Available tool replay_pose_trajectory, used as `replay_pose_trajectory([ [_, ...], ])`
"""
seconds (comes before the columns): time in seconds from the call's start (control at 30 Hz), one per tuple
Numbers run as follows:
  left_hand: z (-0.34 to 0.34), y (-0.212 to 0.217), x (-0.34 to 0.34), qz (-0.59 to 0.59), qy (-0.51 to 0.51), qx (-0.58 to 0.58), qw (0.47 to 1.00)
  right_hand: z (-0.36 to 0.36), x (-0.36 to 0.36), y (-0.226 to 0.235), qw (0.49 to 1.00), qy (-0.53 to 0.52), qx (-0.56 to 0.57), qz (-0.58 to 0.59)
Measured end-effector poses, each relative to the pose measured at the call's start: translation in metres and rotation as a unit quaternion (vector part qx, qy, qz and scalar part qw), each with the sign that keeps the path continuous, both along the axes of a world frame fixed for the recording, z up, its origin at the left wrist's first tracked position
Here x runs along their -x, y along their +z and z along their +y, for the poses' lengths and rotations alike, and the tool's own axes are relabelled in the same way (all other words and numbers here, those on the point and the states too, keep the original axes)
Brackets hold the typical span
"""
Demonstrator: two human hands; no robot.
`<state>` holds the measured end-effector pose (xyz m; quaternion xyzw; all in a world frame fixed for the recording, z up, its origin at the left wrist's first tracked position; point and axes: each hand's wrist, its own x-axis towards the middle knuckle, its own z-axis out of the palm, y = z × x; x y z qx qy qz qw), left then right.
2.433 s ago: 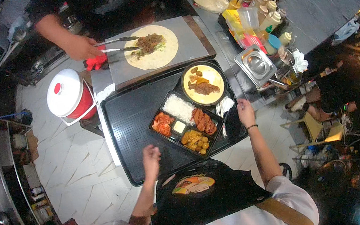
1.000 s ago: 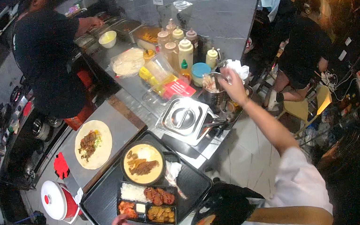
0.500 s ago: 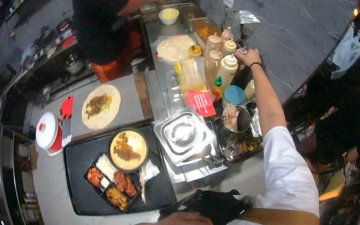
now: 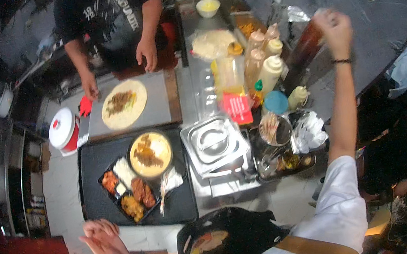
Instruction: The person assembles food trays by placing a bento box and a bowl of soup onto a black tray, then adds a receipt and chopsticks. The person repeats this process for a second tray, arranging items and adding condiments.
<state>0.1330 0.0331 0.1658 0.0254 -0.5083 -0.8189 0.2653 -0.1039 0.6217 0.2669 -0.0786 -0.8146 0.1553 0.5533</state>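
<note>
My right hand (image 4: 335, 32) is closed around the top of a tall squeeze bottle with dark reddish sauce (image 4: 306, 45). The bottle is tilted and a little blurred, at the right of the other squeeze bottles (image 4: 272, 72). My left hand (image 4: 105, 243) is raised near the front edge of the black tray (image 4: 101, 208), its fingers apart and nothing in them. On that tray stand a sectioned meal box (image 4: 136, 192) with rice and meats, a round bowl (image 4: 150, 154) of food, and wrapped chopsticks (image 4: 163, 193) with a napkin.
Across the counter a co-worker's hands (image 4: 147, 53) hang by a flatbread (image 4: 124, 104) topped with meat and greens. A lidded steel pan (image 4: 215, 144), a blue-lidded tub (image 4: 276, 102) and a red card (image 4: 238, 107) stand mid-counter. A white-and-red pot (image 4: 64, 130) sits left.
My right hand has lifted the sauce bottle up and to the right. My left hand has swung left and opened out. The co-worker has turned to the counter, hands now beside the flatbread.
</note>
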Motion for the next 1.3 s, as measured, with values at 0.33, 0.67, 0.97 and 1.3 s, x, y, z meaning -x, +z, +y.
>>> replay_pose_trajectory([
  [0.33,-0.208,-0.082,0.047,-0.014,0.124,0.008,0.992,-0.124,-0.044,-0.091,0.970,0.179,0.162,0.027],
  [0.67,-0.440,-0.392,-0.092,-0.434,0.101,0.215,0.869,-0.375,-0.118,-0.102,0.732,0.397,0.419,-0.362],
  [0.97,-0.480,-0.494,-0.149,-0.668,-0.364,-0.070,0.646,-0.457,-0.086,-0.156,0.659,0.223,0.030,-0.718],
  [1.3,-0.461,-0.442,-0.083,-0.608,-0.223,0.186,0.739,-0.495,-0.044,-0.150,0.611,0.160,-0.211,-0.746],
])
